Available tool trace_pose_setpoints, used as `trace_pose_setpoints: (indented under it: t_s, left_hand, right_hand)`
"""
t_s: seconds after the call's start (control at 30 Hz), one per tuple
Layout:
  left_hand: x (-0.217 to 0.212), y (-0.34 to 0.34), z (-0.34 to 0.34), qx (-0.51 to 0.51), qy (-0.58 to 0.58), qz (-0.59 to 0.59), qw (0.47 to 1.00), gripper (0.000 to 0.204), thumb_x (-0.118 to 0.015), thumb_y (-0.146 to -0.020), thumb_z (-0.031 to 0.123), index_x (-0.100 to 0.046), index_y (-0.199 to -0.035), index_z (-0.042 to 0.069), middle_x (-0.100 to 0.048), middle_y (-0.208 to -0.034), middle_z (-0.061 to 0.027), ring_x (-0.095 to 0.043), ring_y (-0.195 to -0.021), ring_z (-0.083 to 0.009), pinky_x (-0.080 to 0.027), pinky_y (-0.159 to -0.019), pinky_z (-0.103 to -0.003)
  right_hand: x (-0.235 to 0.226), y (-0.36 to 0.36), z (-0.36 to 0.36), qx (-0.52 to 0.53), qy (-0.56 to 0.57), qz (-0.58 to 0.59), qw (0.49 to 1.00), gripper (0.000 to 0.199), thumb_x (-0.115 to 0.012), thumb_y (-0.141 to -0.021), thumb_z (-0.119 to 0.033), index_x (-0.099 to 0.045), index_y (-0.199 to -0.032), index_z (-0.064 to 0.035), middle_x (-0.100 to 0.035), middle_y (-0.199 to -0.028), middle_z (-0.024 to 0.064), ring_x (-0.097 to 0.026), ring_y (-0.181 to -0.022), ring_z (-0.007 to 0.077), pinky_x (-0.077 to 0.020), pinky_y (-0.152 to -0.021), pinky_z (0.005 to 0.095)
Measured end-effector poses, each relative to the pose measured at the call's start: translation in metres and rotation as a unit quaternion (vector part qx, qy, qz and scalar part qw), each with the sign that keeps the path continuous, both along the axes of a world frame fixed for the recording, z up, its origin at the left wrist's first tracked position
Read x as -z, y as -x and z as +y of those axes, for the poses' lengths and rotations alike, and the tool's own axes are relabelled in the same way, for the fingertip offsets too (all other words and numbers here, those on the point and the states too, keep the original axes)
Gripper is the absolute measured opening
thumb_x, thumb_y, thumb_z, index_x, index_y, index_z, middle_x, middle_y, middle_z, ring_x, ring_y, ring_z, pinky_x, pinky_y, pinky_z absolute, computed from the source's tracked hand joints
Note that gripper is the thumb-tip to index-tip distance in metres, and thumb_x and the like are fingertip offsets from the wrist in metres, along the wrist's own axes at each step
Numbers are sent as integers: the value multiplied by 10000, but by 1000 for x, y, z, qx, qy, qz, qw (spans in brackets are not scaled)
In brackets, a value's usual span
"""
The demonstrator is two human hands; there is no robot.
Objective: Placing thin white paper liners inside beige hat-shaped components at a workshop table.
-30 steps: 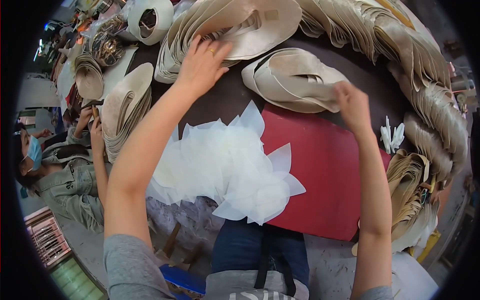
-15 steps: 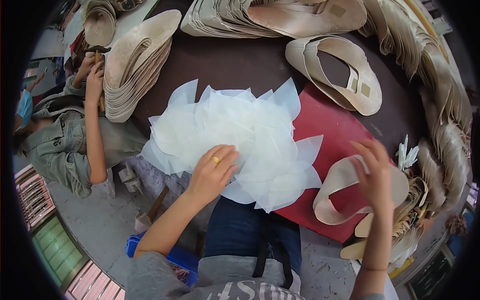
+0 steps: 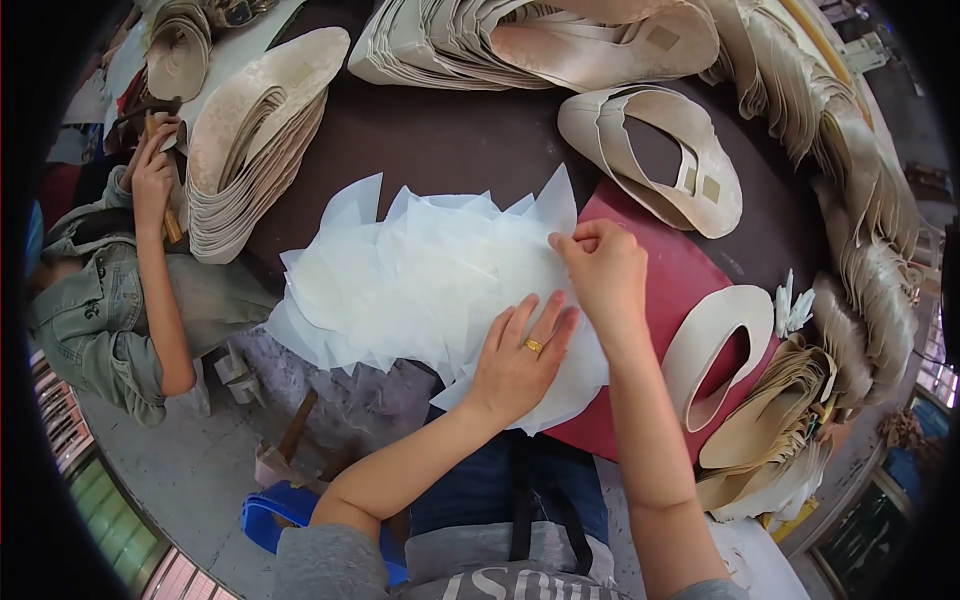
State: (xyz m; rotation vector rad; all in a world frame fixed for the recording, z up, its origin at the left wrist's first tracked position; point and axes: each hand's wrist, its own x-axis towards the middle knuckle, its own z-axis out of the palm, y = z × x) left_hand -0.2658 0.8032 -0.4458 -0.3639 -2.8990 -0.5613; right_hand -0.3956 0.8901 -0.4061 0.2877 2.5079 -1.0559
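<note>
A spread-out pile of thin, translucent white cut sheets [image 3: 400,270] lies in front of me, overlapping a red board [image 3: 650,250]. My left hand [image 3: 525,360], with a gold ring, rests on the pile's near right part with its fingers stretched out. Just beyond it, my right hand [image 3: 608,270] is closed in a pinch at the right edge of the pile, apparently on a white sheet; its fingertips partly hide the grip. To the right, a beige shoe upper [image 3: 690,370] with an oval opening lies on the red board, touched by neither hand.
Stacks of beige uppers stand at the far left [image 3: 235,190], at the back [image 3: 430,50] and along the right rim [image 3: 850,150]. A few loose uppers [image 3: 715,190] lie behind the red board. At left, a co-worker's hand [image 3: 152,175] holds a wooden-handled tool. A blue basket [image 3: 265,520] is below.
My right hand has left the beige upper and moved left to the white sheets. The upper now lies flatter on the board. My left hand has slid right across the pile.
</note>
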Motion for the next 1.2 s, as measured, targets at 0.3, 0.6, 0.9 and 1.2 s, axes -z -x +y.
trace_pose_setpoints:
  t_s: [0.3,0.6,0.9,1.2]
  left_hand:
    - [-21,21,-6,61,62,-7,996,417,-598,-802,120,-523,-1205,42,-476,-1300,-169,-501,-1059,-311,-435,-826,-387]
    - [-91,117,74,334,3,-21,942,316,-571,-772,108,-571,-1084,58,-577,-1091,-140,-509,-1088,-292,-422,-883,-400]
    - [-108,35,102,555,23,-252,793,277,-587,-825,221,-569,-1065,84,-558,-1164,-122,-448,-1204,-259,-355,-1006,-381]
    - [-62,52,116,48,-404,-461,789,306,-498,-951,213,-544,-1161,-5,-628,-1060,-130,-609,-876,-200,-476,-784,-290]
  right_hand:
    - [-86,51,-14,108,353,242,897,162,-600,-851,-140,-553,-776,-5,-537,-639,31,-443,-554,126,-392,-531,262]
    - [-85,-26,206,297,176,271,898,139,-546,-937,-131,-582,-980,-4,-613,-962,69,-596,-915,149,-454,-872,272]
    - [-66,-138,288,414,301,213,832,227,-538,-913,-61,-566,-1135,-21,-573,-970,20,-489,-807,64,-400,-705,173]
    - [-21,-105,242,97,168,163,967,346,-647,-814,6,-611,-1157,-19,-599,-859,17,-495,-652,72,-388,-579,174]
